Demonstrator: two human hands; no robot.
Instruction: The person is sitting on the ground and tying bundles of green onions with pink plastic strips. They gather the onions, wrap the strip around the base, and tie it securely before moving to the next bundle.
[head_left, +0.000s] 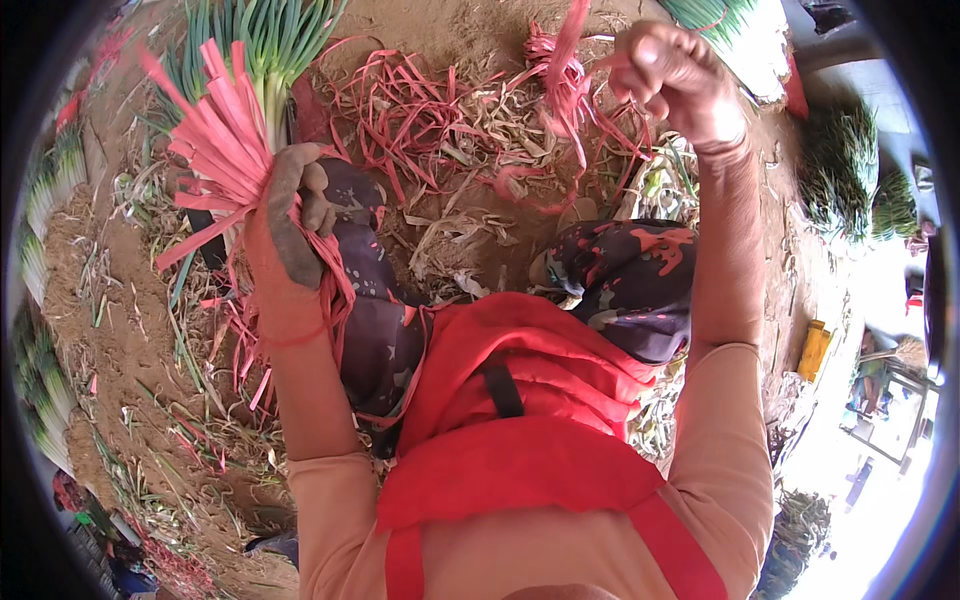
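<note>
My left hand (296, 214), its fingers darkened with dirt, is closed around a thick bundle of flat pink plastic strips (229, 142), whose ends fan out up and to the left. Beyond it, a bunch of green onions (274, 67) with white stalks stands at the upper left. My right hand (667, 82) is raised at the upper right, fingers curled on a pink strip. That strip runs left towards a blurred, hanging pink strand (566, 67). A heap of tangled pink strips (412, 112) lies on the ground between the hands.
Dry leaf scraps (450, 240) litter the brown ground around my bent knees. Rows of green onions (45, 375) lie along the far left, with more green bunches (840, 165) at the right. A yellow object (814, 350) is by my right elbow. A red apron (517, 465) covers my lap.
</note>
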